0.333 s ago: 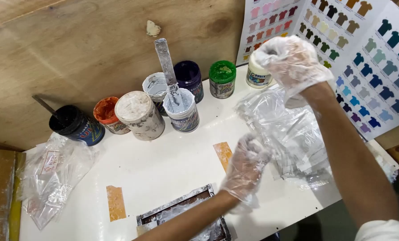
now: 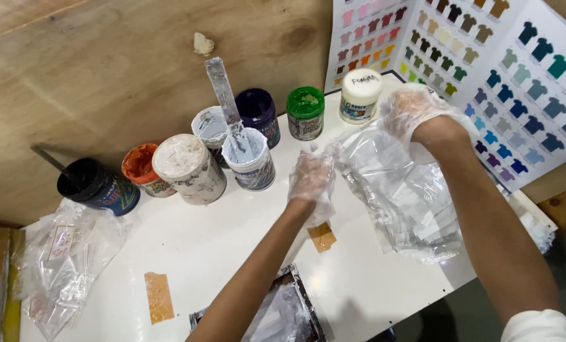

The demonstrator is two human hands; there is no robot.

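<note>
- A heap of clear plastic bags lies on the right part of the white worktop, crumpled and glossy, with white reflections across its folds; its far end reaches almost to the worktop's right edge
- The left hand, in a thin see-through glove, pinches the heap's left edge, fingers curled onto the film
- The right hand, gloved the same way, is closed on the top of the heap near the back of the worktop
- Just behind the hands stands a row of paint pots: a white-lidded jar, a green-lidded jar, a dark purple pot, two open pots of whitish paint with a paint-smeared flat stirrer standing in the front one, a large pot with a smeared white lid, an orange pot and a black pot with a dark stick in it
- Two strips of brown tape are stuck to the worktop, one partly under the left wrist
- More crumpled clear plastic lies at the worktop's left end
- A dark-framed, paint-smeared tray sits at the near edge, partly hidden by the left forearm
- The worktop stands against a plywood wall; a colour chart of small shirt shapes leans at the right
</note>
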